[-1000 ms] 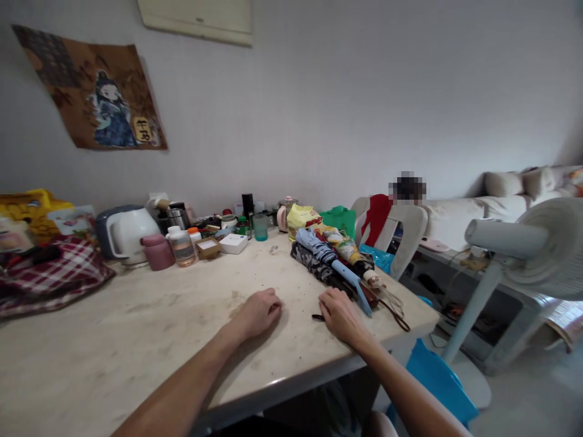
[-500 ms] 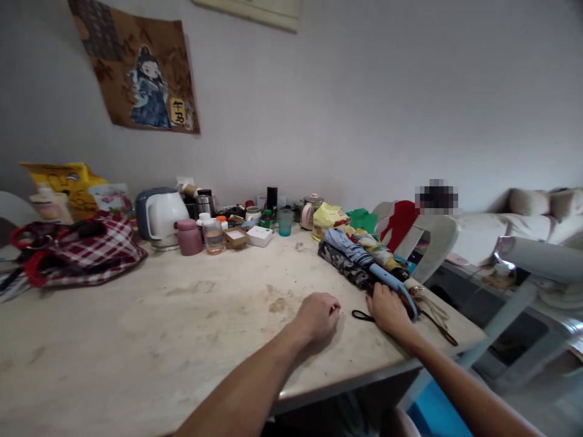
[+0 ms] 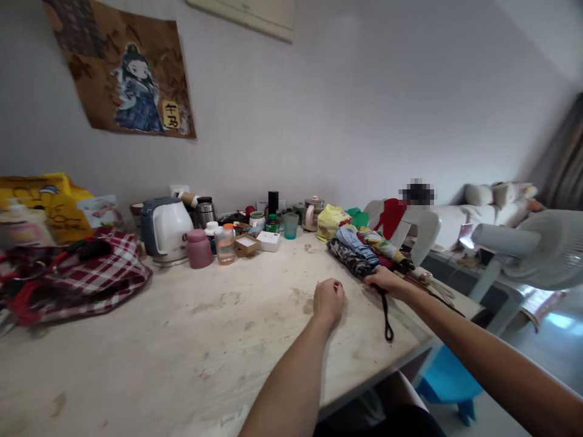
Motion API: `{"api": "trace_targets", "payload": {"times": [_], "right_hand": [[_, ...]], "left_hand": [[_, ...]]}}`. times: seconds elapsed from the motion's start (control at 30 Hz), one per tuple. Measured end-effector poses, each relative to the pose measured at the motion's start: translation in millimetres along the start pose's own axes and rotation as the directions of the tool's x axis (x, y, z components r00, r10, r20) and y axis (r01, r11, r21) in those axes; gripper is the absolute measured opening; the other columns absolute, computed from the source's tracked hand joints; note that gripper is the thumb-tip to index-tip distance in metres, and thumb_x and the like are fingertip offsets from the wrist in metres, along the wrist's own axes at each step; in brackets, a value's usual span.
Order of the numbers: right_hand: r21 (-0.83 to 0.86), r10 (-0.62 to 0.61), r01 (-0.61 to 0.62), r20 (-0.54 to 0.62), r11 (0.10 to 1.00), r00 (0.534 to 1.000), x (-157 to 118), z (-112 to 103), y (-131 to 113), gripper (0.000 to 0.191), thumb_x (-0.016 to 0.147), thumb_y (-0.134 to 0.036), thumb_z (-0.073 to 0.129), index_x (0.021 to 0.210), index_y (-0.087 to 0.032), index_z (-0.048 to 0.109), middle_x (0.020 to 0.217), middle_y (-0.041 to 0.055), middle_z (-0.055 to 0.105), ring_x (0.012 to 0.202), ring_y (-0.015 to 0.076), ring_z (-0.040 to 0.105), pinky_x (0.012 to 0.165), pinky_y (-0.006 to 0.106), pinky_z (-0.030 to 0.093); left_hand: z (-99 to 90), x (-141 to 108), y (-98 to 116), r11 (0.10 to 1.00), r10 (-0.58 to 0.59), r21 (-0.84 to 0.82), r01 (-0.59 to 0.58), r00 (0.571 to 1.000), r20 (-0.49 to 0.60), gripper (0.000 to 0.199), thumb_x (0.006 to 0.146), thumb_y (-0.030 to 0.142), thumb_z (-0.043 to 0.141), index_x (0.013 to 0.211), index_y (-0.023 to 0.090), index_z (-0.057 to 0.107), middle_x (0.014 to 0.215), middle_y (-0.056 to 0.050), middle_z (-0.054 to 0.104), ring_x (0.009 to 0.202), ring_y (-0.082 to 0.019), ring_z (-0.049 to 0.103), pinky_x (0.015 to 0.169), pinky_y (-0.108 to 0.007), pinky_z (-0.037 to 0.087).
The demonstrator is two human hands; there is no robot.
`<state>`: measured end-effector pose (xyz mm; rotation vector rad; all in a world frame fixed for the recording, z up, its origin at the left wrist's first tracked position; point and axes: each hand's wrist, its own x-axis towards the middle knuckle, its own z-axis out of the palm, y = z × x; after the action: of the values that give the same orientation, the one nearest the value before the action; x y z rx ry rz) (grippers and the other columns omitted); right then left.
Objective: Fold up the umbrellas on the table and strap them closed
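Observation:
On the table's right side my right hand (image 3: 387, 283) is closed around the handle end of a folded black-and-white patterned umbrella (image 3: 350, 257). Its black wrist strap (image 3: 387, 321) hangs below the hand onto the tabletop. A light blue folded umbrella (image 3: 356, 240) lies against it, and a yellow floral one (image 3: 381, 244) is just behind. My left hand (image 3: 328, 300) rests on the table to the left of the umbrellas, its fingers curled into a loose fist with nothing visible in them.
A kettle (image 3: 169, 230), a pink jar (image 3: 199, 249) and a clear bottle (image 3: 225, 244) stand at the back. A checked bag (image 3: 104, 273) lies on the left. Beyond the table are a white chair (image 3: 421, 237), a fan (image 3: 551, 249) and a blue stool (image 3: 449, 376). A person sits behind.
My right hand has moved from beside the light blue handle to the patterned umbrella's end, and the strap now dangles from it. My left hand stays curled on the table. The view has turned right.

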<state>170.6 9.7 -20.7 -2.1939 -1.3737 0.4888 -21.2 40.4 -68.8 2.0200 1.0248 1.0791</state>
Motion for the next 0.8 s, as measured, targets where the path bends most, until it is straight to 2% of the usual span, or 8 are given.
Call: {"api": "trace_targets", "payload": {"times": [0.1,0.23,0.33,0.4,0.5,0.6,0.7,0.8], "right_hand": [[0.162,-0.043,0.042,0.001,0.986,0.999,-19,15,-14,0.012,0.067,-0.020,0.054,0.062,-0.019,0.043,0.048,-0.0036,0.045,0.043,0.0089,0.042,0.044,0.022,0.034],[0.283,-0.166,0.179,-0.070,0.942,0.984,-41,15,-30,0.018,0.064,-0.028,0.058,0.076,-0.019,0.048,0.055,-0.0055,0.046,0.048,0.0100,0.044,0.045,0.022,0.033],[0.195,-0.290,0.343,-0.254,0.919,0.923,-49,10,-38,0.031,0.061,-0.033,0.062,0.086,-0.019,0.051,0.069,-0.0016,0.055,0.060,0.0141,0.052,0.055,0.026,0.041],[0.101,-0.361,0.410,-0.322,0.906,0.875,-53,13,-40,0.031,0.061,-0.035,0.062,0.086,-0.019,0.052,0.077,0.0017,0.059,0.069,0.0170,0.055,0.065,0.029,0.044],[0.066,-0.458,0.493,-0.280,0.868,0.844,-57,26,-40,0.029,0.066,-0.036,0.058,0.089,-0.018,0.052,0.083,0.0049,0.062,0.076,0.0196,0.057,0.073,0.032,0.045],[0.056,-0.541,0.567,-0.232,0.822,0.808,-58,39,-44,0.027,0.070,-0.034,0.054,0.092,-0.018,0.051,0.085,0.0060,0.062,0.076,0.0199,0.057,0.073,0.032,0.045],[0.031,-0.560,0.576,-0.201,0.817,0.804,-51,42,-55,0.025,0.073,-0.031,0.054,0.094,-0.019,0.048,0.082,0.0054,0.062,0.073,0.0198,0.058,0.070,0.031,0.044],[-0.036,-0.571,0.573,-0.168,0.818,0.804,-38,38,-66,0.022,0.077,-0.028,0.054,0.095,-0.019,0.048,0.079,0.0056,0.062,0.071,0.0200,0.058,0.067,0.029,0.041]], "left_hand": [[0.5,7,-7,0.991,-0.059,-0.129,0.044,0.992,-0.113,0.025,0.088,0.027,0.049,0.092,0.015,0.070,0.086,-0.013,0.074,0.079,-0.023,0.067,0.080,-0.034,0.049],[-2.6,20,-11,0.953,-0.147,-0.295,0.065,0.952,-0.267,0.029,0.092,0.039,0.044,0.101,0.015,0.058,0.082,-0.011,0.069,0.075,-0.021,0.066,0.073,-0.033,0.051],[-12.6,30,-7,0.914,-0.166,-0.405,0.024,0.933,-0.318,0.037,0.094,0.052,0.037,0.103,0.018,0.047,0.079,-0.005,0.064,0.062,-0.015,0.063,0.059,-0.027,0.050],[-20.9,33,-3,0.891,-0.135,-0.452,-0.028,0.936,-0.324,0.045,0.092,0.062,0.032,0.101,0.020,0.044,0.078,-0.002,0.061,0.057,-0.013,0.061,0.052,-0.023,0.047],[-34.0,33,2,0.882,-0.097,-0.465,-0.079,0.934,-0.343,0.051,0.089,0.069,0.029,0.096,0.021,0.043,0.069,0.001,0.056,0.052,-0.012,0.057,0.046,-0.021,0.042],[-51.5,30,1,0.910,-0.075,-0.403,-0.101,0.914,-0.399,0.045,0.088,0.064,0.039,0.077,0.021,0.043,0.054,0.005,0.045,0.047,-0.010,0.046,0.048,-0.021,0.036],[-73.0,29,1,0.942,-0.042,-0.312,-0.121,0.882,-0.469,0.043,0.085,0.053,0.051,0.059,0.021,0.038,0.051,0.005,0.038,0.051,-0.010,0.035,0.052,-0.023,0.031],[-89.9,24,16,0.955,-0.039,-0.269,-0.124,0.848,-0.528,0.044,0.086,0.050,0.051,0.056,0.021,0.038,0.050,0.005,0.036,0.051,-0.010,0.031,0.052,-0.024,0.028]]}}
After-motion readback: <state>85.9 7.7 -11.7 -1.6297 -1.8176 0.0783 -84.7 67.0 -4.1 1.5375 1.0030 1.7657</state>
